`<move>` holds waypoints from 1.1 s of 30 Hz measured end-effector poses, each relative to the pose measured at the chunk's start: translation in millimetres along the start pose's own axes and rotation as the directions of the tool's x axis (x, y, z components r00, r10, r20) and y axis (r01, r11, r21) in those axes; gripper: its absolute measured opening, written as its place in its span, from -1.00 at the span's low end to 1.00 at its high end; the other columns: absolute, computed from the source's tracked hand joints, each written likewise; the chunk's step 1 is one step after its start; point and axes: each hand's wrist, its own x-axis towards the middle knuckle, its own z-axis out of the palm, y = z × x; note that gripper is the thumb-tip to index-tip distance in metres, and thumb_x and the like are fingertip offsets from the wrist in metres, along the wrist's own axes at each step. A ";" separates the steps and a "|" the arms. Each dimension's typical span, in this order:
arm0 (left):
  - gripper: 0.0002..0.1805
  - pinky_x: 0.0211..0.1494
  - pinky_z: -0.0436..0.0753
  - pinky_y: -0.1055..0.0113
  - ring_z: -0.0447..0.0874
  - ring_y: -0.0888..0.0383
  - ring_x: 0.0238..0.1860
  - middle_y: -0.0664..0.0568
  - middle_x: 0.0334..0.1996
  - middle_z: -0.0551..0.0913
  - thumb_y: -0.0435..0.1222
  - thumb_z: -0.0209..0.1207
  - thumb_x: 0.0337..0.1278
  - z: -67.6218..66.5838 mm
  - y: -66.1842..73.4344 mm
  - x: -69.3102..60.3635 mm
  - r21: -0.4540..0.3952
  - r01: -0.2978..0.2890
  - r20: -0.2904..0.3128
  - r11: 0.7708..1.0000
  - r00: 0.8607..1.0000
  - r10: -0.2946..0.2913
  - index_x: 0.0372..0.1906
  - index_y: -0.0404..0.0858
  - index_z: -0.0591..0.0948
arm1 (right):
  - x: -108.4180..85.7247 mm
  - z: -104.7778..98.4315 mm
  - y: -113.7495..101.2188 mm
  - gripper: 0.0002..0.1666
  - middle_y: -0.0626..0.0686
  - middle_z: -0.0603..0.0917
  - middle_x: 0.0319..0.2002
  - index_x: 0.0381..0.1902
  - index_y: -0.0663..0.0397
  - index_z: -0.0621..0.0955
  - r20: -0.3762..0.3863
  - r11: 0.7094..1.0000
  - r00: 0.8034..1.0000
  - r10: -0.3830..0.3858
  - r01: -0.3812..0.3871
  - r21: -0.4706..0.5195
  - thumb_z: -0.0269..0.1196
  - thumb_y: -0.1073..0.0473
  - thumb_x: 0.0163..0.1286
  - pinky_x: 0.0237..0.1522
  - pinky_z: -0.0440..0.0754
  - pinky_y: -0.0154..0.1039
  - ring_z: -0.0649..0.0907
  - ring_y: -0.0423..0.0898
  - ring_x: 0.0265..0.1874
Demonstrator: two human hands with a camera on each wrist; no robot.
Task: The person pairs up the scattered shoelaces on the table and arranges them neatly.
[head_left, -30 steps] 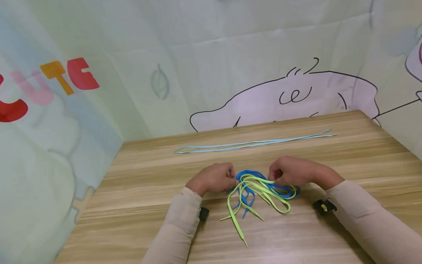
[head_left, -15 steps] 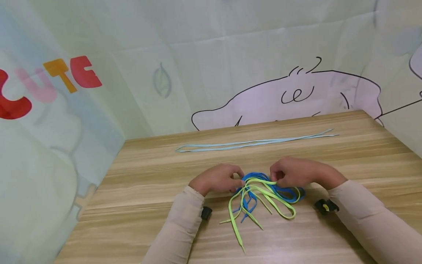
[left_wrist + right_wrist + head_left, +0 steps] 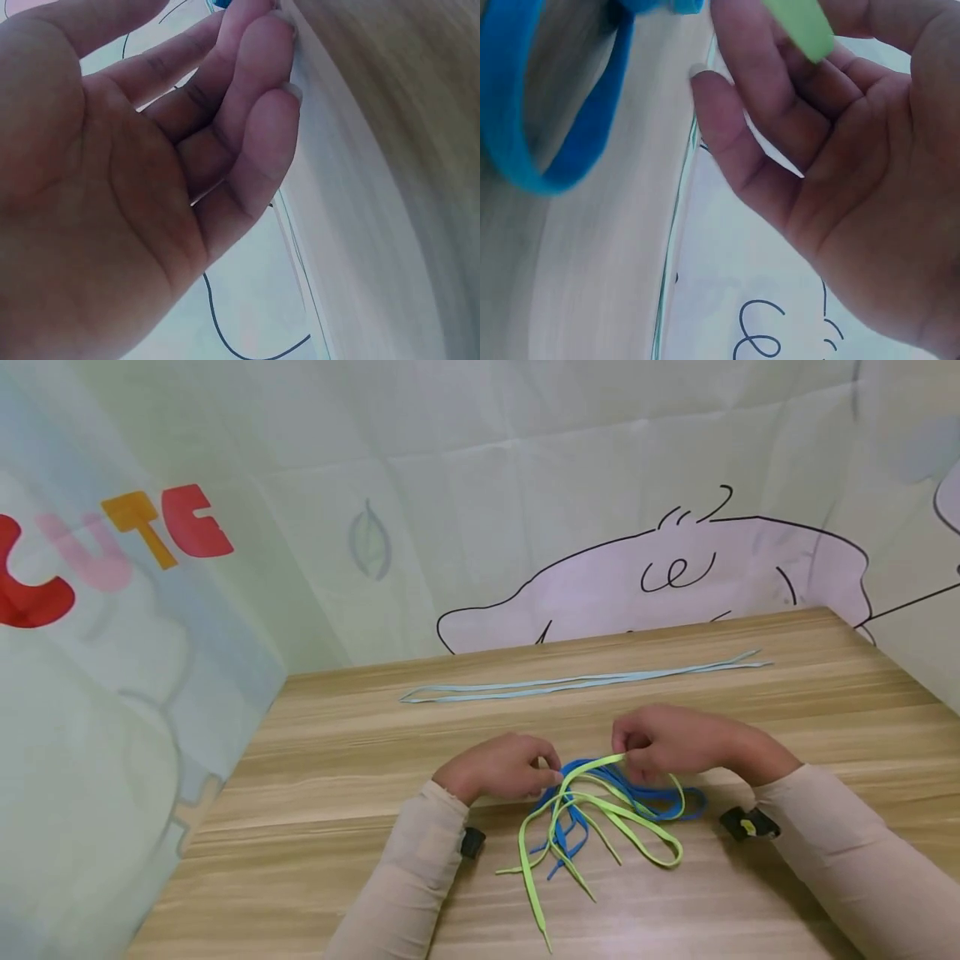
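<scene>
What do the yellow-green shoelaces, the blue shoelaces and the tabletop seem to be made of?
Yellow-green shoelaces: probably matte woven fabric; they're flat and bend softly. Their narrow tips may be plastic.
Blue shoelaces: likely similar fabric, matte, curling in limp, flat loops; the weave's too blurred to confirm.
Tabletop: wood or wood-look laminate, slightly glossy, given the streaky grain and pale glare.

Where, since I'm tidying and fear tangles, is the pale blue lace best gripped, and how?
I'd pinch the pale blue lace just right of its middle, from above on the near side: it lies flat and doubled on the table, strands running close together there but spreading apart toward the left end.
</scene>
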 end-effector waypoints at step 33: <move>-0.85 -0.15 0.59 0.44 0.57 0.33 -0.31 0.22 -0.35 0.67 -0.25 0.21 0.40 4.4 13.0 5.3 -0.065 -0.332 -0.305 0.941 0.905 0.298 -0.16 -0.20 0.74 | -7.4 -13.3 -9.5 -0.75 0.23 0.73 -0.28 0.03 0.34 0.49 -0.207 0.898 0.965 -0.163 0.232 0.375 0.19 0.28 0.50 -0.18 0.70 -0.07 0.71 0.10 -0.36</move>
